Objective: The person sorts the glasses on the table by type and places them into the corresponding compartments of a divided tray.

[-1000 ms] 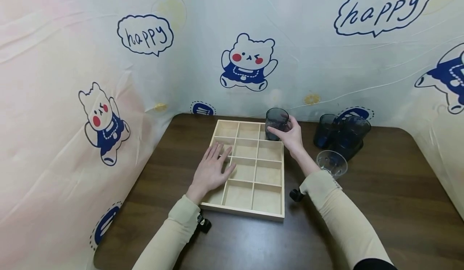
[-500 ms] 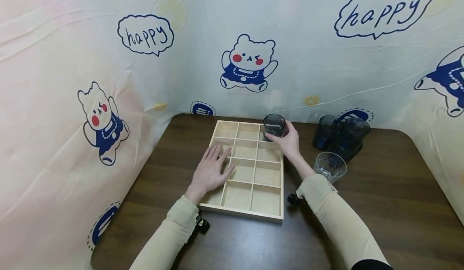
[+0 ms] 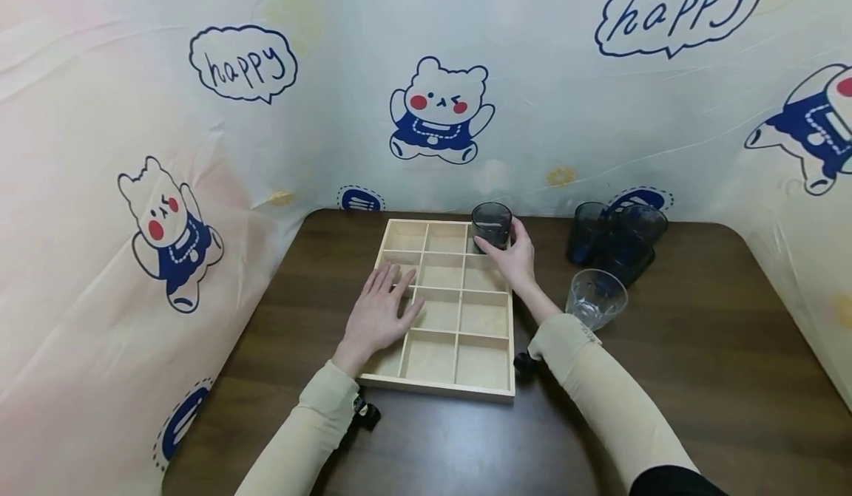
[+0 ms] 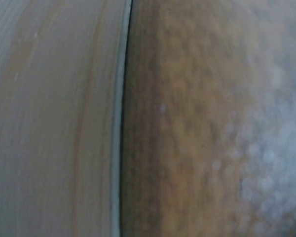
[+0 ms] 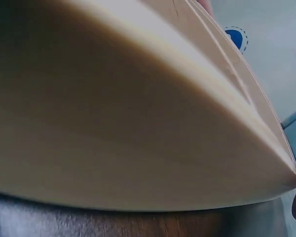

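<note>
In the head view my right hand (image 3: 515,256) grips a dark tinted glass (image 3: 491,224) between thumb and fingers. The glass stands upright at the far right compartment of a pale wooden divided tray (image 3: 435,386); the tray's dividers hide whether its base touches the bottom. My left hand (image 3: 376,317) lies over the tray's left side with fingers spread, holding nothing. In the right wrist view the tray's side wall (image 5: 138,128) fills most of the picture, with a bit of the glass (image 5: 295,136) and a fingertip at the right edge. The left wrist view shows only the blurred tray side (image 4: 54,118).
Several dark glasses (image 3: 615,241) stand close together at the back right of the brown table (image 3: 719,348). A clear glass (image 3: 597,298) stands in front of them, beside my right forearm. A patterned cloth (image 3: 532,75) hangs behind the table.
My right hand has lowered the dark glass and moved it slightly left, into the far right compartment. The left hand has stayed on the tray. The head view has shifted a little.
</note>
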A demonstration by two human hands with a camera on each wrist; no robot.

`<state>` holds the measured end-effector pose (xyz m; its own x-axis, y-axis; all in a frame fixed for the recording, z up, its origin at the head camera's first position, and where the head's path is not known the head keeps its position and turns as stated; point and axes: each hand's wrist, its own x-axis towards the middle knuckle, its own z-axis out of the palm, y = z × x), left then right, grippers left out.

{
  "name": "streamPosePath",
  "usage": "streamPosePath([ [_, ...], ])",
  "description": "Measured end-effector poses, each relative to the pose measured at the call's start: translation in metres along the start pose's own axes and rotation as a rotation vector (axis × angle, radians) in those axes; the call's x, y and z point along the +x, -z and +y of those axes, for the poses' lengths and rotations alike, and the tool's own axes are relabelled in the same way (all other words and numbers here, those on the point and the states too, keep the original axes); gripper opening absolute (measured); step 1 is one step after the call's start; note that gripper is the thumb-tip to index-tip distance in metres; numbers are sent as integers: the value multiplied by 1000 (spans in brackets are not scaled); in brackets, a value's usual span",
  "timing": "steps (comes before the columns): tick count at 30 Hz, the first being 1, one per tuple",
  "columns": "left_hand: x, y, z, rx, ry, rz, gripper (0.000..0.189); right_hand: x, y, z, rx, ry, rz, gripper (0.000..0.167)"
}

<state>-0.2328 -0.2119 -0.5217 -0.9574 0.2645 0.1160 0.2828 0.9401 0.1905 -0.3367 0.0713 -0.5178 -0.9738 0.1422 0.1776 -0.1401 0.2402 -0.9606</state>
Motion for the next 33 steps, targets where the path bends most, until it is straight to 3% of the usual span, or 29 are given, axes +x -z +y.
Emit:
streamPosePath([
  [7,-2,3,-4,-9,15,-5,74,-12,6,-19,-107,-1,-97,112],
  [9,-1,4,-4,-9,7,4,74,-17,12,-27,-124,12,-122,114],
  [23,2,-1,-5,1,3,0,74,-54,72,-61,-391,152,-238,88],
  [33,2,-4,-4,-6,13,-14,74,-63,126,-71,-571,303,-146,80],
])
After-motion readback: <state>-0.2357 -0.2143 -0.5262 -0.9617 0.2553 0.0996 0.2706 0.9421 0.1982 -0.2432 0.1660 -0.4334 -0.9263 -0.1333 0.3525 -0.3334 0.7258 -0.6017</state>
